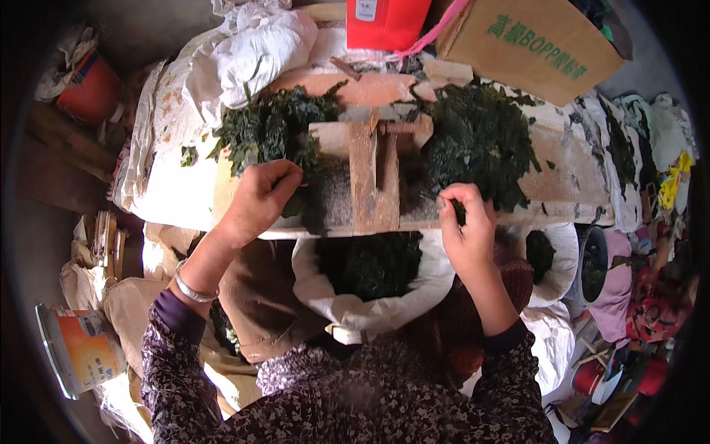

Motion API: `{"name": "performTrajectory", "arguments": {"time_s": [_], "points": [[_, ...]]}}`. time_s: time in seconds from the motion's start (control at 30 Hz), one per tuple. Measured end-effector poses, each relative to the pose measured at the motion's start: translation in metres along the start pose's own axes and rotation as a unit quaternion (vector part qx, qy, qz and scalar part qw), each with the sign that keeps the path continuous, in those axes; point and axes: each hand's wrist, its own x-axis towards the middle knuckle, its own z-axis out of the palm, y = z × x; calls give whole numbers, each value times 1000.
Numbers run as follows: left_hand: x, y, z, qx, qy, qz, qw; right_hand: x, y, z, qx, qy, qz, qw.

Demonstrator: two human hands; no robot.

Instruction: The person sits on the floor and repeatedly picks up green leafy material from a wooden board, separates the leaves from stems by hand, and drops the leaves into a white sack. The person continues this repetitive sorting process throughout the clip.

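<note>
Both my hands are raised over the front edge of a wooden board (554, 166). My left hand (263, 194) is pinched at the fingertips, and a blurred dark strip of seaweed (314, 208) hangs beside them over the board's edge. Between the thumb and fingers of my right hand (468, 225) is a dark green seaweed piece (458, 212). Leafy seaweed lies in a left heap (272, 125) and a larger right heap (480, 139). Midway between them stands a wooden block fixture (363, 183) with a thin upright blade-like strip (378, 158).
Below the board's edge, a white sack (383, 313) gapes open with dark seaweed inside. Another white sack (563, 261) stands to the right. Behind the board are a bulging white bag (266, 50), a red bag (383, 28) and a printed cardboard box (532, 44). A plastic bucket (83, 349) sits at left.
</note>
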Motion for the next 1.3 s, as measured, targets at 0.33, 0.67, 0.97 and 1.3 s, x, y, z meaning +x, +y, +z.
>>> {"name": "performTrajectory", "arguments": {"time_s": [0.33,0.67,0.97,1.3], "points": [[-125,48,44,115,-138,195,964,-69,-103,-6,3,-228,-48,973],[-171,51,35,-199,-328,-45,922,-113,-101,-21,505,-342,456,648],[-198,78,12,12,-175,111,978,-115,-86,-22,549,-360,487,577],[-165,120,-9,102,-240,129,957,-109,-81,0,107,-339,55,933]]}}
